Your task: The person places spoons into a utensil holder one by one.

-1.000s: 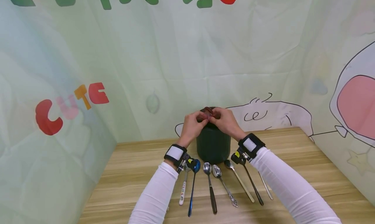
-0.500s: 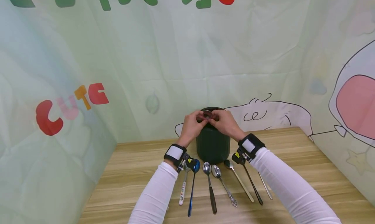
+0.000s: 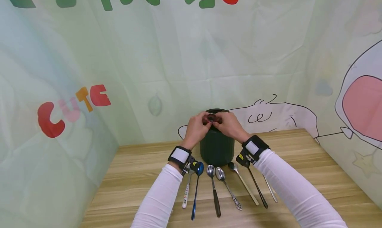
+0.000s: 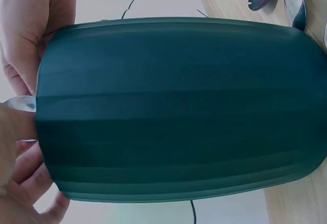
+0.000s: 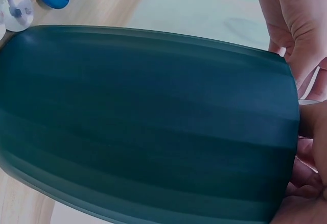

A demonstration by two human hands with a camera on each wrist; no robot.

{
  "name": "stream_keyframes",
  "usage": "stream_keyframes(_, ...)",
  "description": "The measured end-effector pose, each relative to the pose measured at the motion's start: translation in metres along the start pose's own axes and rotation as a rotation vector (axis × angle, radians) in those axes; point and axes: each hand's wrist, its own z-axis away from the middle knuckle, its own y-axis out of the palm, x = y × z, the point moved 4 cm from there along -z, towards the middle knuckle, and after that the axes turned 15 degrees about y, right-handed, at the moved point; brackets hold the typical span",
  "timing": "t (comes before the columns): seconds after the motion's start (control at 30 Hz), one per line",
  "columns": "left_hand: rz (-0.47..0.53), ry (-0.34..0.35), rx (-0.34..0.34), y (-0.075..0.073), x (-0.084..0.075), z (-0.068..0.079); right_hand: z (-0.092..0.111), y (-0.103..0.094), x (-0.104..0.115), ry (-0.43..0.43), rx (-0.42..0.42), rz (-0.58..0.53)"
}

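Observation:
Both hands meet at the top front of a tall dark green pot (image 3: 217,148). Between their fingertips is a small shiny metal spoon bowl (image 3: 212,117) with dark reddish reflections; its handle is hidden. My left hand (image 3: 195,128) pinches it from the left and my right hand (image 3: 231,124) from the right. In the left wrist view, the silvery edge of the spoon (image 4: 20,102) shows between the fingers beside the pot's rim. The ribbed pot wall (image 5: 148,122) fills most of the right wrist view.
Several long-handled spoons lie fanned out before the pot, among them a blue spoon (image 3: 196,191), a dark-handled spoon (image 3: 216,195) and an ornate silver spoon (image 3: 228,188). A printed cloth backdrop (image 3: 167,55) surrounds the wooden table (image 3: 134,181).
The spoon bowl between the fingertips has tipped and come slightly lower, with more of its round face showing. Both hands stay nearly in place; the pot and the other spoons have not moved.

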Motion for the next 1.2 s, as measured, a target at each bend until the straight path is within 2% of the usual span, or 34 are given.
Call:
stream_keyframes(0.2, -0.065, -0.002, 0.060, -0.0019, -0.0048, -0.0026, -0.0001, -0.0004, 0.0017, 0.020, 0.019, 0.017)
stream_keyframes(0.57, -0.089, -0.034, 0.132, -0.0032, -0.0080, -0.0052, 0.0005, 0.0030, 0.0002, 0.013, -0.008, 0.015)
stream_keyframes(1.0, -0.009, -0.021, 0.125, -0.0034, -0.0044, -0.0036, -0.0004, 0.0039, -0.0018, -0.001, -0.002, -0.030)
stream_keyframes(1.2, -0.003, -0.013, 0.074, -0.0098, -0.0033, -0.0026, -0.0007, -0.0013, 0.0015, -0.039, -0.027, -0.034)
